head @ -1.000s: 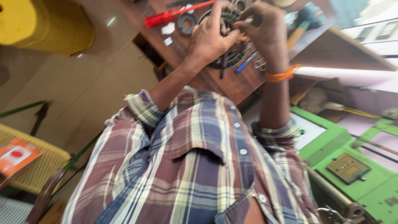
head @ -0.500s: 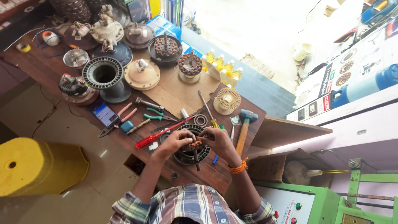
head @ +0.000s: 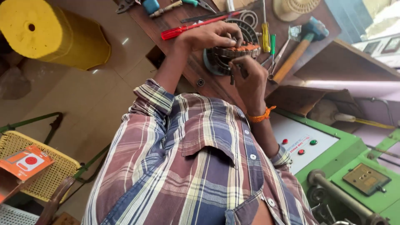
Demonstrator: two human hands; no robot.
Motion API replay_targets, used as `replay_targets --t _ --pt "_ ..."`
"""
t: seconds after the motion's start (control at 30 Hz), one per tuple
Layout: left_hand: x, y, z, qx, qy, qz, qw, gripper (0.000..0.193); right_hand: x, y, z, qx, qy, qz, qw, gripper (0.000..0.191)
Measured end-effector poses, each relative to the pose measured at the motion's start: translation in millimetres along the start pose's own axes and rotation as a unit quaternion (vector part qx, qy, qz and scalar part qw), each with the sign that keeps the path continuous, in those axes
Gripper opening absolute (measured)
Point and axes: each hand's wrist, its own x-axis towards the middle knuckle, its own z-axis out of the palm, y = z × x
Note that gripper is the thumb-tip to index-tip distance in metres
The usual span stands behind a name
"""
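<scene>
Orange copper wires sit in the round metal ring (head: 233,56) on the wooden bench (head: 208,83). Left hand (head: 210,37) lies on it, fingers curled. Right hand (head: 250,77) pinches its near edge; a red screwdriver (head: 196,27) lies just beside.

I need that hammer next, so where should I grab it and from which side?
Grip the hammer by its bare wooden handle, near the free end by the bench edge. Come from that handle end: the blue head points away across the bench, and screwdrivers lie close along one side. The right hand, by the round motor part, looks nearest.
</scene>
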Motion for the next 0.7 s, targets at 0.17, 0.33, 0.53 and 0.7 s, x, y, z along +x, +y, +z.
replay_targets --t 0.17,0.33,0.53,0.7 --pt "3 -1 2 -0.01 0.005 0.048 0.999 0.013 -6 7 5 0.014 0.024 -0.057 0.998 0.006" --pt "-15 21 32 0.168 0.227 0.118 0.952 0.012 -22 39 12 0.041 0.018 -0.029 0.999 0.007" --pt "-54 150 76 0.125 0.225 0.327 0.909 0.02 -28 70 23 0.001 0.063 -0.182 0.981 0.023" --pt "-69 266 75 0.084 0.069 0.541 0.834 0.02 -21 74 43 0.0 0.046 -0.113 0.992 0.015"
